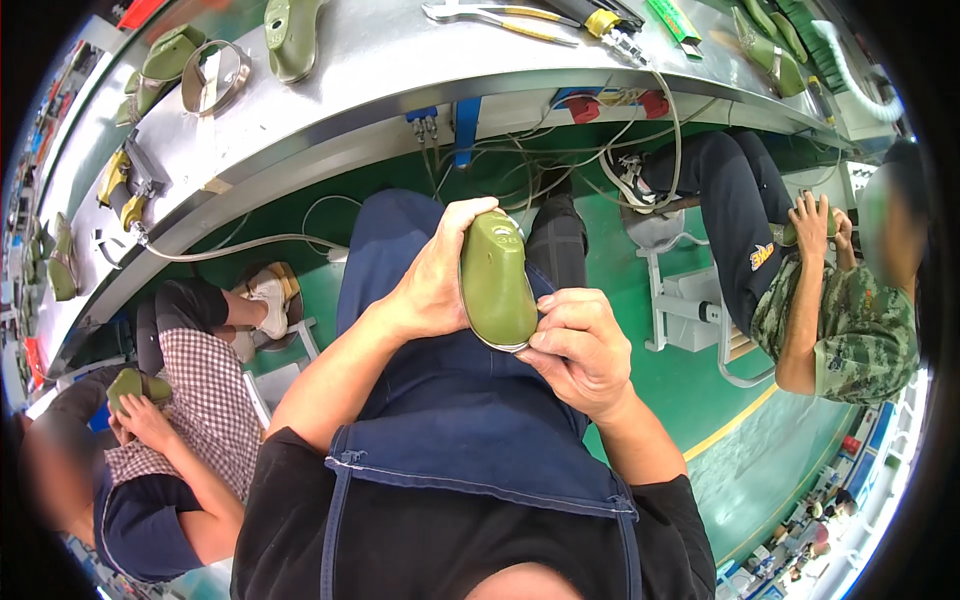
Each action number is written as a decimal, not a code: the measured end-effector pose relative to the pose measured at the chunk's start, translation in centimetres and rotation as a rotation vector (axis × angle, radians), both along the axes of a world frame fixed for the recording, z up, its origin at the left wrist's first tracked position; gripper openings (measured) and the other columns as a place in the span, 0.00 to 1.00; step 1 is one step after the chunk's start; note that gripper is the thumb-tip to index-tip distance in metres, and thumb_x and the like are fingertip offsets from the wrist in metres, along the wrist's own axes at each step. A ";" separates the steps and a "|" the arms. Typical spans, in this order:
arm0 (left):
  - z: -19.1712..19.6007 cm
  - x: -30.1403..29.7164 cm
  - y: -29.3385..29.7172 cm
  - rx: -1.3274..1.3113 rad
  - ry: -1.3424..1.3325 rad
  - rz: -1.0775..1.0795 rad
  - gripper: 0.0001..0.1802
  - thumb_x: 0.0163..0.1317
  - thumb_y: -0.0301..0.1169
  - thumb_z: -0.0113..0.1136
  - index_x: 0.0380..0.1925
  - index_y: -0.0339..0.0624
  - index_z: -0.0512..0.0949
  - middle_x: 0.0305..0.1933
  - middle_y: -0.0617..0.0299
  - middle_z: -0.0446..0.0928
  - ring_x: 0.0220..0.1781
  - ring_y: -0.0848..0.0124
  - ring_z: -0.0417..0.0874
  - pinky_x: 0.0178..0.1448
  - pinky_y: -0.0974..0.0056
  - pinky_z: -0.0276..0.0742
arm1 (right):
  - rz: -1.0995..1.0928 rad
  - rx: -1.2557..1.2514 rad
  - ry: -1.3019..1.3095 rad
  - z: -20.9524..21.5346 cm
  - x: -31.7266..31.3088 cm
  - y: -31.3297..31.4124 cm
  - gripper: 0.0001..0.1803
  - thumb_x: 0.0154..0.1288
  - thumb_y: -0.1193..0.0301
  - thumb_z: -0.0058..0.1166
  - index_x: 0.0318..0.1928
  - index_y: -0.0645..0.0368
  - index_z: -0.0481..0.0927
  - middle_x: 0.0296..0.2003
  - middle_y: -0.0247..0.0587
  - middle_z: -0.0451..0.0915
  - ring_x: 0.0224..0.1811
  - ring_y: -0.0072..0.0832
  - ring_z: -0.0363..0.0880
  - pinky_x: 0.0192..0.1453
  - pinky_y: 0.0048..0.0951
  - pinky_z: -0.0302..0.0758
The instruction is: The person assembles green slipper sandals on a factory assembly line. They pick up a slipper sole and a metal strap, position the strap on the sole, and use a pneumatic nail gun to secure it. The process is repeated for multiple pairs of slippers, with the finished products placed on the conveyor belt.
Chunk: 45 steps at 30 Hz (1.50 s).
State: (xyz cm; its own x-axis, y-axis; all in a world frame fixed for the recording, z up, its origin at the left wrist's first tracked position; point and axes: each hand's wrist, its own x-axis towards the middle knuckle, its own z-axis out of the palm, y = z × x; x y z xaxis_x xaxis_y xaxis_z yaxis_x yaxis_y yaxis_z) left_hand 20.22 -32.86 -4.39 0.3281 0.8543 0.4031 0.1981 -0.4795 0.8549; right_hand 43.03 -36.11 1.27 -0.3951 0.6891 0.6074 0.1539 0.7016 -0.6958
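An olive-green shoe last (500, 290) is held up over my lap, its broad rounded end toward me. My left hand (436, 275) is closed around its left side, with the thumb by the top end. At the lower right edge, my right hand (580, 345) pinches with thumb and fingers. A thin pale strip (500, 346) runs along that rounded edge and meets the right fingertips. The underside of the last is hidden from view.
Ahead curves a metal workbench (350, 60) bearing pliers (500, 18), a yellow-black air tool (603, 22), a loose band ring (215, 78) and more green lasts (291, 38). Hoses hang beneath it. Seated co-workers (190, 400) (850, 330) flank me, each handling a green piece.
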 end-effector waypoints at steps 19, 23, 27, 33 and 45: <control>-0.2 0.8 0.2 0.045 -0.029 -0.049 0.64 0.38 0.21 0.86 0.75 0.43 0.56 0.63 0.48 0.68 0.60 0.52 0.77 0.64 0.54 0.77 | 0.062 -0.088 -0.111 1.5 0.1 0.0 0.20 0.46 0.80 0.79 0.37 0.60 0.80 0.37 0.41 0.80 0.40 0.42 0.81 0.45 0.39 0.80; -0.5 1.2 0.0 0.057 -0.045 -0.030 0.64 0.39 0.21 0.86 0.76 0.43 0.55 0.63 0.48 0.68 0.59 0.53 0.78 0.64 0.54 0.77 | 0.050 -0.064 -0.117 1.5 0.0 0.0 0.20 0.46 0.80 0.79 0.37 0.60 0.79 0.37 0.42 0.80 0.40 0.43 0.81 0.45 0.40 0.80; -1.1 1.3 -0.2 0.029 -0.034 -0.013 0.64 0.43 0.24 0.86 0.77 0.43 0.52 0.65 0.48 0.68 0.61 0.55 0.78 0.67 0.53 0.76 | 0.020 -0.035 -0.094 1.0 -0.1 0.0 0.20 0.47 0.79 0.79 0.38 0.60 0.79 0.37 0.42 0.80 0.41 0.43 0.82 0.45 0.40 0.80; -0.8 1.2 -0.2 0.010 -0.041 -0.021 0.64 0.45 0.25 0.86 0.77 0.44 0.51 0.65 0.51 0.69 0.63 0.58 0.77 0.68 0.54 0.75 | 0.115 -0.137 -0.038 0.8 0.9 0.7 0.18 0.51 0.76 0.80 0.38 0.59 0.81 0.38 0.41 0.81 0.42 0.41 0.83 0.46 0.39 0.81; 0.3 1.5 -1.1 -0.815 -0.117 -0.275 0.63 0.43 0.24 0.83 0.78 0.43 0.52 0.60 0.54 0.71 0.58 0.66 0.78 0.62 0.60 0.79 | 0.078 -0.615 0.058 -1.2 1.9 1.9 0.14 0.63 0.76 0.75 0.39 0.62 0.78 0.37 0.41 0.80 0.34 0.26 0.82 0.38 0.27 0.82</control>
